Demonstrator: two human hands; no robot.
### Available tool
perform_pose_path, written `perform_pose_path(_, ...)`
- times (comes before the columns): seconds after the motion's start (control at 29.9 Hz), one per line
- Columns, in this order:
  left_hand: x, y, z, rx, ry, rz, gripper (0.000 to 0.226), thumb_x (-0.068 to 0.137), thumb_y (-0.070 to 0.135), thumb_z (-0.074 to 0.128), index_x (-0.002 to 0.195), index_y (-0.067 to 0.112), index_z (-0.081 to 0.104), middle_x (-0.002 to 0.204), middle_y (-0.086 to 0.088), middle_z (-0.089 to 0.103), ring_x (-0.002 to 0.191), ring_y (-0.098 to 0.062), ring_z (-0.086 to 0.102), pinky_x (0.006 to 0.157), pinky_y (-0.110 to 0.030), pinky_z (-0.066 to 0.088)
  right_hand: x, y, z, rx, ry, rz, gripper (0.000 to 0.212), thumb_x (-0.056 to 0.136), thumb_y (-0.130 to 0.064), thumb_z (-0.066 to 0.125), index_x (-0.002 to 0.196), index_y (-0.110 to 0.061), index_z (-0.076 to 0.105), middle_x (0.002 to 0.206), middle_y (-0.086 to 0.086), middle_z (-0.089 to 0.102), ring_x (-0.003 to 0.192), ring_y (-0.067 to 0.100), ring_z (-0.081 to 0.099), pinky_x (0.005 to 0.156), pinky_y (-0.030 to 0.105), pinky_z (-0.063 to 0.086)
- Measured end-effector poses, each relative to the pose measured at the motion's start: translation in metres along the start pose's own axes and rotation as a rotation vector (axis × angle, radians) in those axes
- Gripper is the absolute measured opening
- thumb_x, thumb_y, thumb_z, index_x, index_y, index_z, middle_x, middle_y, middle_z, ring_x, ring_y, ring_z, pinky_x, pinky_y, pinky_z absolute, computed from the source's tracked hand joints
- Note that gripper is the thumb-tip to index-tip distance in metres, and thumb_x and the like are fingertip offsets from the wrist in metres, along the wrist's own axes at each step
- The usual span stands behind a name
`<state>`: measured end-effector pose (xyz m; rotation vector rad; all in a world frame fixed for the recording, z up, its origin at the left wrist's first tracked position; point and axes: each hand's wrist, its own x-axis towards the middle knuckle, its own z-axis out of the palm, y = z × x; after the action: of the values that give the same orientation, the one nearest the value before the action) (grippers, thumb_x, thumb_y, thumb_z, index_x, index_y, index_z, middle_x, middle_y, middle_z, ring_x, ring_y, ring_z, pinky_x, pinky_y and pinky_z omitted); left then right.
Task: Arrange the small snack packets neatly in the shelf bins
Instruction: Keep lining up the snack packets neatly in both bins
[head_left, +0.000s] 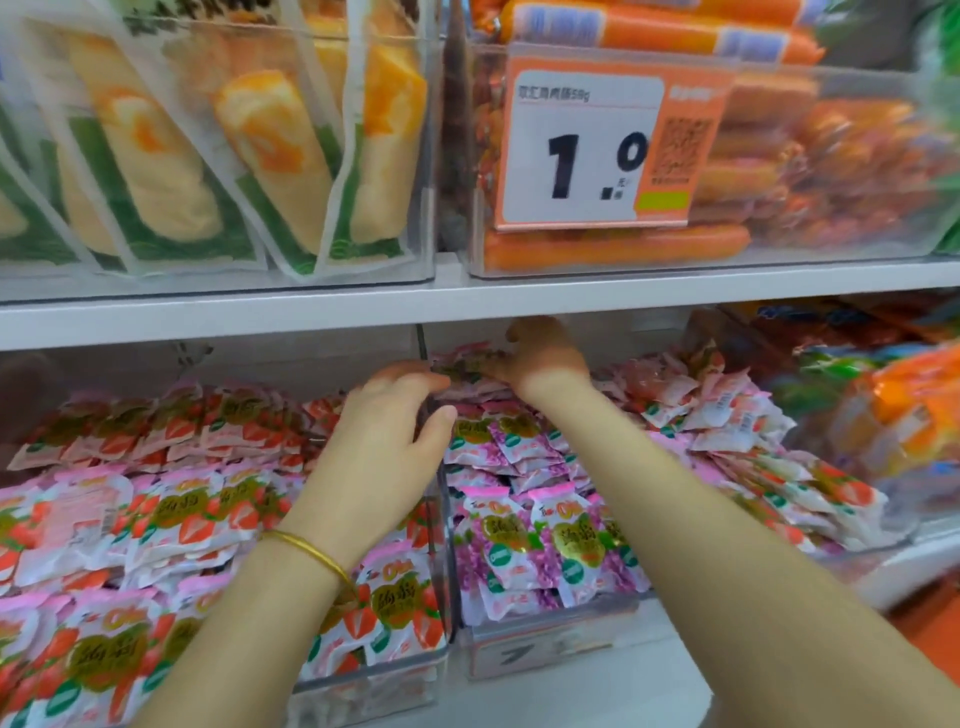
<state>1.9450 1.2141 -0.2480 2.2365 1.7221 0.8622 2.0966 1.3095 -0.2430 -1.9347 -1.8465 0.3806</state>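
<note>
Small snack packets fill clear bins on the lower shelf. Strawberry-print packets (156, 525) lie in the left bin (436, 654). Purple-print packets (540, 551) sit in the middle bin (545, 644). My left hand (379, 441), a gold bangle on its wrist, hovers with relaxed spread fingers over the divider between these two bins. My right hand (540, 358) reaches deep to the back of the middle bin and grips a bunch of pink packets (467, 364) under the shelf board. More strawberry packets (753, 457) are heaped at the right.
The white shelf board (311, 312) hangs low over my right hand. Above stand clear bins of yellow cake rolls (208, 156) and orange sausages (779, 156) with a price tag (602, 150). Orange and green bags (893, 405) crowd the far right.
</note>
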Motion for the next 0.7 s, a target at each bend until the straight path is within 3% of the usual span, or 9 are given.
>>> perform_pose_path(0.07,0.001,0.006,0.001,0.063,0.001,0.066,0.042,0.089,0.039,0.041,0.121,0.018,0.060,0.122,-0.005,0.058,0.115,-0.026,0.050,0.099,-0.034,0.036,-0.011,0.010,-0.007,-0.008,0.070,-0.043,0.056,0.084,-0.041,0.064,0.128,-0.009,0.051,0.129,0.013,0.052,0.117,0.031,0.052,0.094,0.038,0.047)
perform_pose_path(0.13,0.001,0.018,0.003,0.085,-0.012,0.141,0.050,0.082,0.042,0.036,0.115,0.017,0.064,0.119,-0.005,0.060,0.112,-0.028,0.051,0.100,-0.039,0.039,-0.028,0.032,-0.022,-0.018,0.096,-0.096,0.039,0.085,-0.030,0.064,0.117,-0.010,0.057,0.119,0.015,0.057,0.110,0.033,0.055,0.088,0.038,0.048)
perform_pose_path(0.23,0.003,0.040,0.010,0.122,-0.050,0.270,0.045,0.085,0.039,0.038,0.112,0.017,0.066,0.122,-0.002,0.059,0.116,-0.024,0.049,0.101,-0.036,0.035,-0.050,0.082,-0.050,-0.112,0.198,-0.049,0.025,0.082,-0.014,0.059,0.106,-0.012,0.066,0.109,0.015,0.065,0.105,0.035,0.057,0.088,0.039,0.048)
perform_pose_path(0.33,0.007,0.058,0.019,0.100,-0.080,0.310,0.034,0.093,0.034,0.044,0.117,0.019,0.063,0.129,0.002,0.053,0.124,-0.019,0.041,0.105,-0.032,0.030,-0.054,0.122,-0.072,-0.332,0.292,0.070,0.026,0.083,-0.019,0.057,0.107,-0.015,0.066,0.111,0.014,0.061,0.105,0.038,0.051,0.087,0.041,0.047)
perform_pose_path(0.5,0.016,0.070,0.034,0.064,-0.056,0.316,0.030,0.093,0.029,0.048,0.120,0.022,0.060,0.131,0.006,0.050,0.124,-0.015,0.038,0.104,-0.027,0.027,-0.028,0.130,-0.075,-0.461,-0.035,0.101,0.058,0.083,-0.052,0.059,0.136,-0.032,0.044,0.147,0.008,0.032,0.132,0.038,0.028,0.103,0.045,0.035)
perform_pose_path(0.57,0.017,0.069,0.039,0.052,-0.058,0.305,0.030,0.093,0.028,0.048,0.119,0.024,0.061,0.130,0.007,0.050,0.125,-0.014,0.038,0.104,-0.025,0.026,-0.018,0.133,-0.069,-0.528,-0.123,0.104,0.066,0.082,-0.061,0.056,0.140,-0.037,0.035,0.152,0.005,0.024,0.135,0.038,0.024,0.105,0.047,0.030)
perform_pose_path(0.7,0.017,0.064,0.048,0.038,-0.090,0.279,0.027,0.091,0.024,0.052,0.115,0.023,0.064,0.127,0.006,0.053,0.122,-0.015,0.042,0.102,-0.024,0.027,-0.018,0.139,-0.061,-0.649,-0.073,0.108,0.061,0.081,-0.060,0.057,0.130,-0.023,0.051,0.134,0.008,0.047,0.121,0.036,0.042,0.097,0.040,0.037)
